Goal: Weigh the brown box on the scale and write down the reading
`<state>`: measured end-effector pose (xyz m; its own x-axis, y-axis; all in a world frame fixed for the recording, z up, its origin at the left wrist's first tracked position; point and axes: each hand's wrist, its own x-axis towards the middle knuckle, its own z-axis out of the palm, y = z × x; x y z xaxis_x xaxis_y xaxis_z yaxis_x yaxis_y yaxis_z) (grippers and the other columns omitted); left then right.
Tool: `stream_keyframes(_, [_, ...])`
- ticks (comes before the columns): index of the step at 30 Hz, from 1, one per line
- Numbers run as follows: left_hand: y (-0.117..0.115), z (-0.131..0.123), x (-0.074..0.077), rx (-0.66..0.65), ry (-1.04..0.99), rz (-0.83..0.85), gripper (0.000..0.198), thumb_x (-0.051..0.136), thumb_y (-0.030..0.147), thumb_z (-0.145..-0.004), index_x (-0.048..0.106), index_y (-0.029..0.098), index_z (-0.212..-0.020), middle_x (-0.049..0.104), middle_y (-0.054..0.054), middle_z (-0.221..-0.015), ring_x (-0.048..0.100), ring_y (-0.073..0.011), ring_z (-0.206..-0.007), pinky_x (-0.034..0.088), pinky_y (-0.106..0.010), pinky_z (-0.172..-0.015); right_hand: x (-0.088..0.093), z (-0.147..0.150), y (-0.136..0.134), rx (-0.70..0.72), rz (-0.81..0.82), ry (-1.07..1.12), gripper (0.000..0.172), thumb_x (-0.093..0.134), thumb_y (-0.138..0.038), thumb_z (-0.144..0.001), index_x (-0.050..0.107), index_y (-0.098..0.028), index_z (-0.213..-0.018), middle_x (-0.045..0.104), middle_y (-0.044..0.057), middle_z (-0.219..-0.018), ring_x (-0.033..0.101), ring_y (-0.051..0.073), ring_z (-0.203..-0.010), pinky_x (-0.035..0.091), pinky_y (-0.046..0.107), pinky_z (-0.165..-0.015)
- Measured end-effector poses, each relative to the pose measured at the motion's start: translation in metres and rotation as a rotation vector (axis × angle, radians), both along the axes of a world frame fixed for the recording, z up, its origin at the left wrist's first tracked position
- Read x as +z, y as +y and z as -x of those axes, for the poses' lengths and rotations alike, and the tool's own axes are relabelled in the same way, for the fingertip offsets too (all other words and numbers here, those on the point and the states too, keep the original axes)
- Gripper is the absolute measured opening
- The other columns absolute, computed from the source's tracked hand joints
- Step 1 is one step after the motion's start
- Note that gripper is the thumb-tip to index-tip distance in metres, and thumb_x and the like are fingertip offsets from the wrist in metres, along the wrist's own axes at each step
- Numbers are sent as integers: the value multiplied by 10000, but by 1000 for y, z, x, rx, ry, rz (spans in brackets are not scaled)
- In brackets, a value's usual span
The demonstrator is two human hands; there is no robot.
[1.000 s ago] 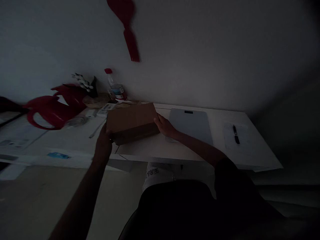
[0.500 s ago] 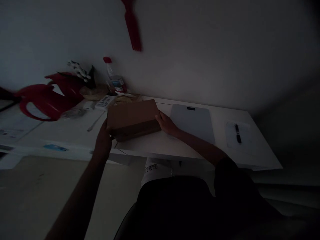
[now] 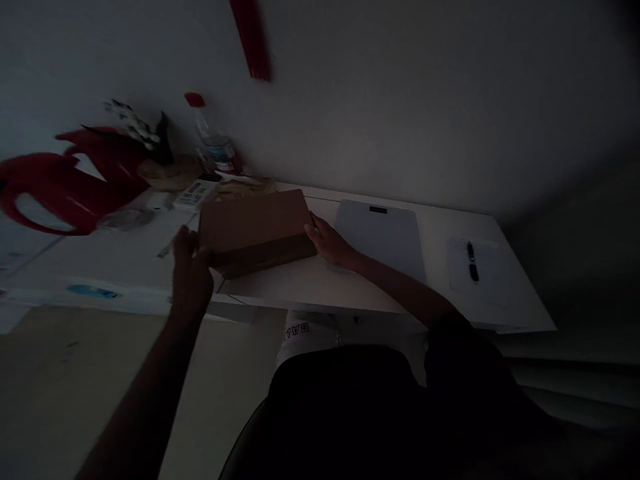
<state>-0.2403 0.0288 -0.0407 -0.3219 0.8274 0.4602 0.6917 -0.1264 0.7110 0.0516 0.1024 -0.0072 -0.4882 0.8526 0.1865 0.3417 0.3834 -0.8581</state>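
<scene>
Your left hand (image 3: 193, 277) and right hand (image 3: 333, 245) flanked the brown, rectangular cardboard box (image 3: 257, 227) at eleven o'clock.
The right clasped its three-o'clock end; whether the left pinched the nine-o'clock end, you couldn't tell. The hold was made, release apparently not; no opening showed, and contact with the white tabletop (image 3: 295, 283) was unclear. The box lay beside the flat grey panel (image 3: 383, 240) at one o'clock, short of the clear, red-capped plastic bottle (image 3: 219, 148) beyond.

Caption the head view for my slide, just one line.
Dim light: left hand and right hand at opposite ends of a brown box, red jugs to the left.
</scene>
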Motion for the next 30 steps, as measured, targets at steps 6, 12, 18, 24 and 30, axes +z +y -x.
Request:
stream_keyframes(6, [-20, -54, 56, -122, 235, -507, 605, 578, 297, -886, 439, -1, -1393, 486, -243, -1373, 497, -295, -1292, 470, -421, -1007, 1, -42, 5, -12, -111, -33, 692, 279, -578, -1010, 282, -137, -1542, 316, 132, -1529, 309, 257, -1420, 300, 430, -1182])
stream_keyframes(12, [-19, -134, 80, -439, 240, -302, 398, 554, 251, -933, 498, 71, -1284, 597, -155, -1217, 607, -208, -1065, 509, -368, -934, 23, -114, -10, -61, -222, -69, 444, 342, -446, -1061, 528, -170, -1356, 530, 134, -1270, 547, 224, -1126, 483, 328, -894])
stream_keyframes(18, [-3, -223, 89, -866, 463, -321, 323, 497, 168, -938, 507, 143, -1260, 608, -108, -1156, 579, -225, -1068, 491, -361, -899, 41, -197, -25, -258, -237, -212, 341, 380, -358, -1064, 624, -134, -1144, 574, 120, -1099, 546, 181, -861, 426, 275, -742])
stream_keyframes(24, [6, -309, 80, -1234, 532, -400, 391, 483, 143, -945, 463, 143, -1335, 598, -124, -1171, 549, -250, -1083, 476, -395, -897, 36, -285, -43, -552, -297, -428, 189, 443, -279, -1040, 535, -143, -947, 555, 59, -906, 512, 166, -773, 338, 262, -653])
stream_keyframes(30, [2, -384, 58, -1450, 595, -438, 408, 441, 147, -971, 453, 108, -1377, 594, -142, -1227, 540, -264, -1134, 486, -421, -926, 18, -352, -65, -795, -162, -723, 115, 489, -238, -1050, 494, -151, -975, 580, 33, -853, 504, 157, -700, 265, 266, -576])
